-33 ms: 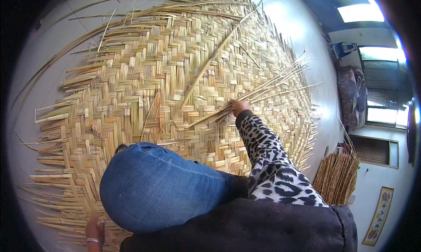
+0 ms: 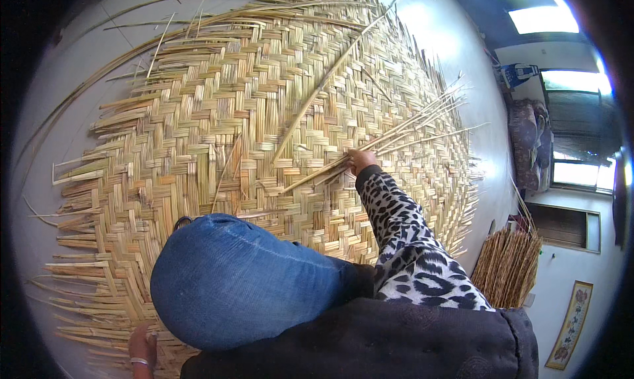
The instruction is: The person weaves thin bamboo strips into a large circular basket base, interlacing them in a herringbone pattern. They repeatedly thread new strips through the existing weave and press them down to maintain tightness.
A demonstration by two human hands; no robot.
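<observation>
A large woven mat (image 2: 290, 115) of split pale strips, in a zigzag weave, lies on the floor under me. Well out over it, my right hand (image 2: 360, 160) is closed round a loose bundle of thin strips (image 2: 413, 125), which fans out toward the mat's right edge. At the lower left, beside my blue-jeaned knee (image 2: 244, 280), my left hand (image 2: 141, 347) rests on the unwoven strip ends. Its fingers look curled in; whatever they grip, if anything, is hidden.
One long loose strip (image 2: 323, 82) lies slantwise across the weave. Long curved strips (image 2: 125, 55) reach past the far left edge onto the grey floor (image 2: 436, 22). To the right stand a stack of brown stalks (image 2: 507, 267) and a covered piece of furniture (image 2: 528, 144).
</observation>
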